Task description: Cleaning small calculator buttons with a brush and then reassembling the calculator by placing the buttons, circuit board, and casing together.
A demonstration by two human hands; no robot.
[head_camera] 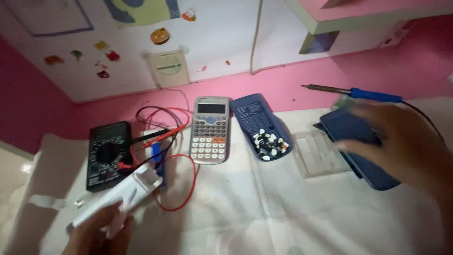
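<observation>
Item 1, near-left corner of the tabletop: left hand (96, 233), fingers closed around a white plastic tool (123, 194) (blurred; its kind cannot be told), whose far end points toward the wires. Risk: that end is just beside the leads and could snag them and drag the meter.

Item 2, left side: black multimeter (108, 155), lying flat, its red and black test leads (177, 163) looping loosely toward the middle. Risk: loose loops catch on anything swept across the cloth.

Item 3, middle: grey scientific calculator (210, 131), face up, flat, near the far edge.

Item 4, right of the calculator: blue calculator cover (257, 118), lying open side up as a tray, with small black and white keys (270, 144) heaped at its near end. Risk: a knock to the cover would likely scatter the keys over the cloth.

Item 5, further right: clear plastic frame (318, 152), flat, just beside the dark blue case.

Item 6, right side: right hand (401, 141), fingers spread and motion-blurred, laid over a dark blue case (358, 146); whether it grips or only rests cannot be told.

Item 7, far-right edge: blue-handled soldering iron (363, 93), tip pointing left, cord trailing past the right hand. Risk (if hot, which cannot be told): the wrist could tug the cord and swing the tip onto cloth or plastic.
</observation>
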